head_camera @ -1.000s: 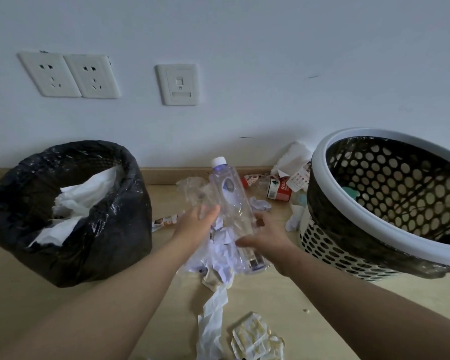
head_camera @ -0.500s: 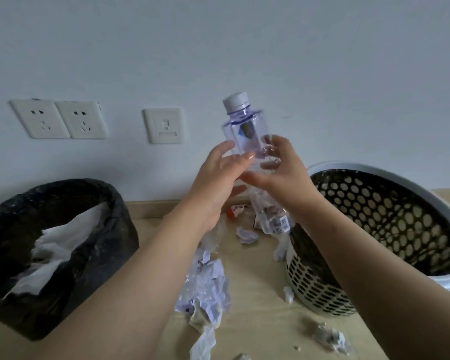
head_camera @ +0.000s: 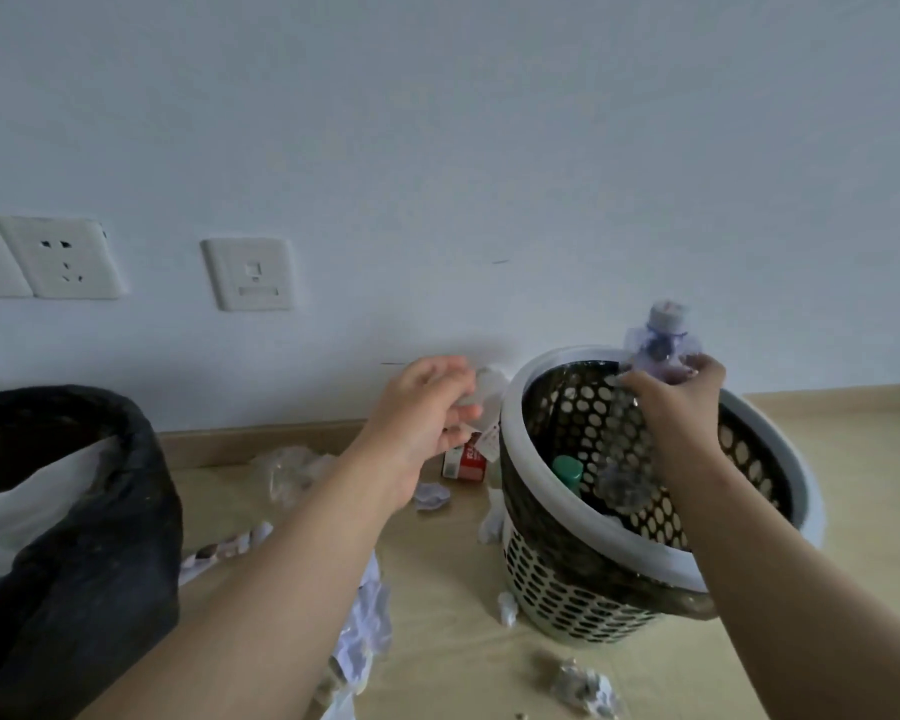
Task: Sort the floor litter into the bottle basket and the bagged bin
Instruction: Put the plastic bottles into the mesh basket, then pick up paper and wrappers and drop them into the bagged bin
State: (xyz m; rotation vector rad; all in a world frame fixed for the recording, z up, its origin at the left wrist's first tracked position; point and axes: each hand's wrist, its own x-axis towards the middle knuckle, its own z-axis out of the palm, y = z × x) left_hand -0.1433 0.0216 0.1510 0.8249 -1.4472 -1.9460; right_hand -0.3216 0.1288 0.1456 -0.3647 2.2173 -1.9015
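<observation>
The right hand [head_camera: 671, 407] grips the clear bottle [head_camera: 658, 350] near its top. The bottle stands straight up, cap on top, with its bottom down inside the basket [head_camera: 513, 407]. The left hand [head_camera: 422, 407] is curled just left of the rim. I cannot tell if it holds anything.

Nothing here reads clearly. The red carton [head_camera: 463, 462] on the floor [head_camera: 453, 589], far side, carries white lettering too blurred to make out. The bottle [head_camera: 661, 345] label is a smear.

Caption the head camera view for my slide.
Right hand holds a capped clear bottle upright over the perforated basket.
</observation>
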